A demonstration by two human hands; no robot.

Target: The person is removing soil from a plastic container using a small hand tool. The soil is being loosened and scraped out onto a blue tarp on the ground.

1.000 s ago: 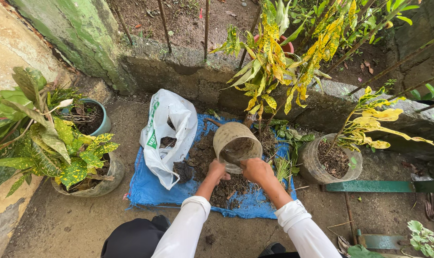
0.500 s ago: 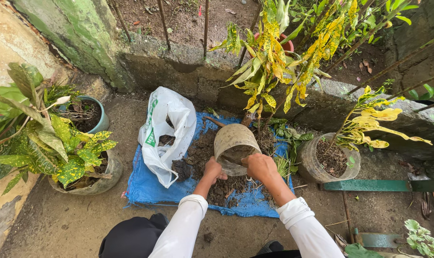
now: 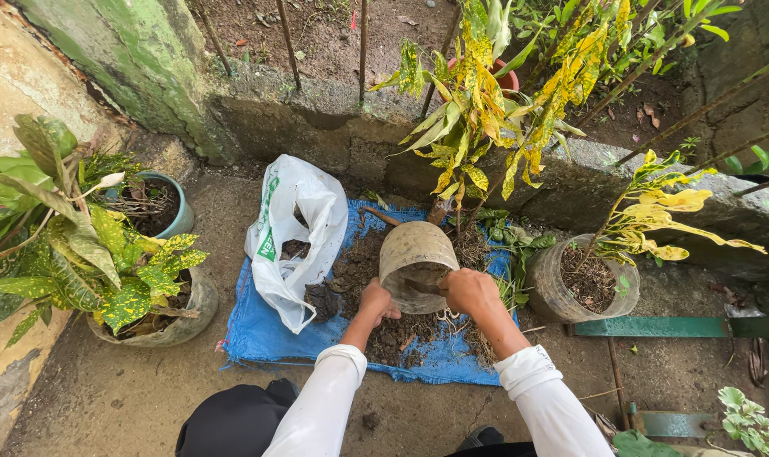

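Observation:
A tan, soil-stained plant pot [image 3: 411,252] lies tipped on its side over a blue tarp [image 3: 257,338], its mouth turned down toward me. My left hand [image 3: 376,301] cups its lower left edge. My right hand [image 3: 471,292] is closed on the rim at the mouth, with roots and loose soil [image 3: 401,334] hanging below it. The inside of the pot is hidden. Dark soil is piled on the tarp under and around the pot.
A white plastic bag [image 3: 295,228] with soil in it lies on the tarp's left. Potted spotted-leaf plants [image 3: 139,288] stand at the left and a clear pot with a yellow-leaved plant [image 3: 583,283] at the right. A low concrete wall [image 3: 316,127] runs behind; green metal bars [image 3: 680,326] lie at the right.
The pot has rolled from mouth-up toward me to mouth-down over the soil pile. My right hand has shifted slightly right along the rim.

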